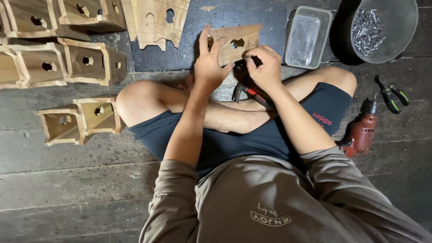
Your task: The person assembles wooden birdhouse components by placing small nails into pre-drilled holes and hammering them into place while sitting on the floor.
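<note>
I sit cross-legged on a dark plank floor. My left hand (209, 67) grips the left side of a small flat wooden panel (238, 42) with cut-out holes, fingers spread over its face. My right hand (265, 67) pinches the panel's lower right edge with curled fingers. I cannot tell whether anything small is held between the fingertips. A claw hammer (249, 93) with a red and black handle lies on my legs just below both hands.
Several wooden box-like assemblies (67, 63) stand at the left, with two more (81, 119) near my knee and flat cut panels (155, 20) at the top. A clear plastic tub (308, 38), a bowl of nails (380, 29), green-handled pliers (392, 94) and a red drill (362, 130) lie at the right.
</note>
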